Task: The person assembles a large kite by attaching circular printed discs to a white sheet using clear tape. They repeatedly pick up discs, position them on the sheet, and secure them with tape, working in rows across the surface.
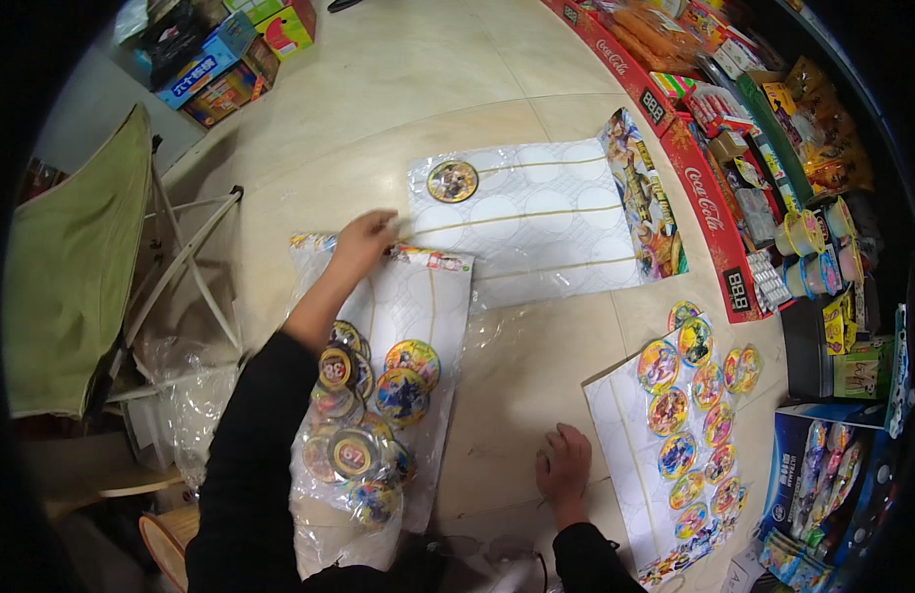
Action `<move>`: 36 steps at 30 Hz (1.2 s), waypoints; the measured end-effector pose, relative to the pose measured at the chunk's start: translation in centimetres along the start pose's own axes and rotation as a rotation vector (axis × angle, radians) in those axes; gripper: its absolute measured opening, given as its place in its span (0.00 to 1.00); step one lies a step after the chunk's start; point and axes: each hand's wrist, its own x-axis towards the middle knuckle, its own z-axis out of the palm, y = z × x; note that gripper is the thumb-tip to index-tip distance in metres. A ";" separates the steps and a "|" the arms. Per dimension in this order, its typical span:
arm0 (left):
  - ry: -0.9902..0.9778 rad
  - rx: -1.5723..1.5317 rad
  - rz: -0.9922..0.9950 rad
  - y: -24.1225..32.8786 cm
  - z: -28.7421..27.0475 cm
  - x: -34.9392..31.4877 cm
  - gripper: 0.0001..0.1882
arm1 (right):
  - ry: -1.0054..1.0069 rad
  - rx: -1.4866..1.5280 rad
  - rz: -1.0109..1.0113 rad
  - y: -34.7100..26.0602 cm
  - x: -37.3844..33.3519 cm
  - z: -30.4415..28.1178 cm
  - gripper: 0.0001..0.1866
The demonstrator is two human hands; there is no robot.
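My left hand [360, 249] is over the top edge of a backing card in clear plastic [447, 296]; its fingers are slightly bent and apart, with nothing visible in them. Under and beside my left forearm, loose round picture discs [402, 395] lie heaped on that card. Just beyond my hand is a second white backing card [536, 212] printed with circles, one round disc [452, 182] at its upper left. My right hand [564, 463] rests on the floor, fingers loosely bent and apart, holding nothing. To its right, a third card [615, 435] bears several colourful discs [677, 456].
Red display boxes [709, 208] of packaged snacks line the right side, with a blue toy package [823, 484] below. A green folding chair [77, 267] stands at the left beside crumpled clear plastic [195, 395]. Cartons [215, 69] sit at the upper left on the pale tiled floor [378, 89].
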 end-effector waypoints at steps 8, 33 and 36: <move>0.250 0.460 -0.711 0.2 11.0 13.5 0.54 | 0.004 -0.132 0.030 1.0 -0.3 0.3 0.20; 0.557 -0.999 0.546 13.7 -4.5 8.1 0.21 | 0.001 -0.037 0.018 0.0 0.2 -0.5 0.23; 0.755 -1.003 0.143 12.9 -8.1 -4.1 0.20 | 0.023 -0.047 0.017 0.0 -0.1 -0.6 0.22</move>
